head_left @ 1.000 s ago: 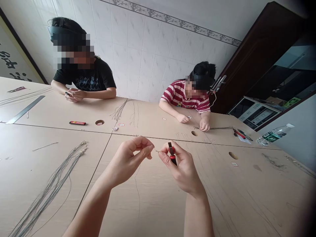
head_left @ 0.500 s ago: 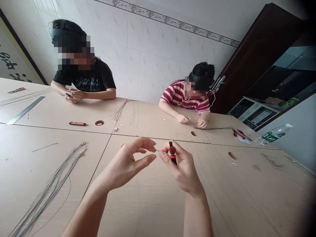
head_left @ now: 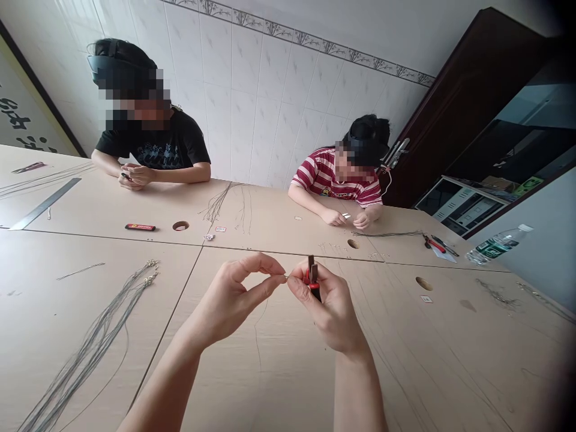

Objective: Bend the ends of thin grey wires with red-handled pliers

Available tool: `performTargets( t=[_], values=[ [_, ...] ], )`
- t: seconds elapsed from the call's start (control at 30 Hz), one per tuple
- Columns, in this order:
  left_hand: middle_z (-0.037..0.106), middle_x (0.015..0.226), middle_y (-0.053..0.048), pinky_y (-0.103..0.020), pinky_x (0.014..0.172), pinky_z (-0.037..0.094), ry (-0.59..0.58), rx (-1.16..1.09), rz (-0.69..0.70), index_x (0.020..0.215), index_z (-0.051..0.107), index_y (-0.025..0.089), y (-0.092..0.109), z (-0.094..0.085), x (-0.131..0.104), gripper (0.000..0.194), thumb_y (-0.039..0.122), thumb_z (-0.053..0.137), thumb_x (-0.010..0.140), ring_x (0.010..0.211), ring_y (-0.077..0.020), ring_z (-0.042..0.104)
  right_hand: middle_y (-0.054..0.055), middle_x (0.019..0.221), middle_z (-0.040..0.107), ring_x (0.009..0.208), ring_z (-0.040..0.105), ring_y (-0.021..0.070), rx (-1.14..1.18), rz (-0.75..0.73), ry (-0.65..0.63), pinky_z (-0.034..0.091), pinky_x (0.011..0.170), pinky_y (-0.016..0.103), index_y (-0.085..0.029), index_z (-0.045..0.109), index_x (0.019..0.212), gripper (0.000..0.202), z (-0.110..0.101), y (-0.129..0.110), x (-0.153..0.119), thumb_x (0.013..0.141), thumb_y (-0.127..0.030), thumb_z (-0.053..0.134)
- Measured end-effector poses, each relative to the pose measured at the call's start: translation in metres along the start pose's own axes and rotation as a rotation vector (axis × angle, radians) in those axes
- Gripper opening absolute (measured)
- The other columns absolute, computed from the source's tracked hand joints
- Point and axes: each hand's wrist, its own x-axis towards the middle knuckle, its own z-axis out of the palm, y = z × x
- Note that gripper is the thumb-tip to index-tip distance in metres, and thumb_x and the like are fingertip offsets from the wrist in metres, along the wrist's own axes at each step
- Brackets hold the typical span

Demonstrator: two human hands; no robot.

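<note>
My left hand (head_left: 243, 291) is closed, thumb and fingertips pinching the end of a thin cord (head_left: 257, 342) that hangs below it in a loose curve. Close beside those fingertips, my right hand (head_left: 330, 303) is closed around small pliers (head_left: 314, 277) with red and black handles, their dark jaws pointing up and slightly apart. My right thumb and forefinger are pressed together at the same spot as the left fingertips. Whatever small piece lies between the two hands is too tiny to make out.
A bundle of grey cords (head_left: 105, 324) with metal clasps lies at left. Beyond are a red-and-black marker-like object (head_left: 140, 227), a steel ruler (head_left: 47, 203) and table holes (head_left: 180, 226). A water bottle (head_left: 499, 245) and pliers (head_left: 434, 243) lie right. Two people sit opposite, hands on the table.
My left thumb and fingers have closed from a spread position into a pinch on the cord. The pliers' jaws have parted slightly. The cord's hanging part now shows more clearly.
</note>
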Motion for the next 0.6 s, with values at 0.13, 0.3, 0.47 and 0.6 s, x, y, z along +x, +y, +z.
performTargets(
  t=[0.13,0.3,0.47,0.6],
  values=[
    [0.07,0.081,0.003,-0.02,0.064,0.047,-0.017,0.055,0.016,0.086,0.066,0.022,0.0017,-0.0002,0.0008,0.01,0.025,0.059,0.092,0.074,-0.0113,0.06,-0.004,0.066,0.044,0.06,0.036,0.0115,0.01,-0.005,-0.003,0.032,0.058,0.027,-0.02,0.054,0.076,0.023,0.0,0.0005,0.0008,0.094,-0.034,0.057],
    [0.069,0.082,0.001,-0.019,0.052,0.042,-0.022,0.122,0.021,0.087,0.065,0.022,0.0018,0.0004,-0.0001,0.013,0.027,0.055,0.094,0.071,-0.0119,0.059,-0.003,0.067,0.045,0.061,0.038,0.0121,-0.016,0.025,-0.013,0.034,0.059,0.028,-0.02,0.055,0.076,0.022,-0.0012,0.0011,0.0009,0.093,-0.034,0.057],
    [0.066,0.079,0.002,-0.019,0.044,0.034,-0.019,0.13,0.008,0.085,0.063,0.023,0.0021,0.0003,-0.0002,0.014,0.028,0.054,0.095,0.066,-0.0104,0.055,-0.003,0.069,0.047,0.063,0.04,0.012,-0.02,0.026,-0.011,0.034,0.061,0.027,-0.021,0.057,0.078,0.02,-0.001,0.0014,0.0004,0.094,-0.034,0.058],
    [0.065,0.079,0.002,-0.018,0.045,0.035,-0.023,0.138,0.016,0.085,0.062,0.023,0.0015,0.0013,-0.0003,0.014,0.027,0.054,0.095,0.064,-0.0095,0.054,-0.002,0.071,0.047,0.065,0.041,0.0124,-0.045,0.01,-0.003,0.035,0.062,0.027,-0.021,0.054,0.078,0.021,-0.0008,0.0015,-0.0004,0.095,-0.033,0.056]
  ],
)
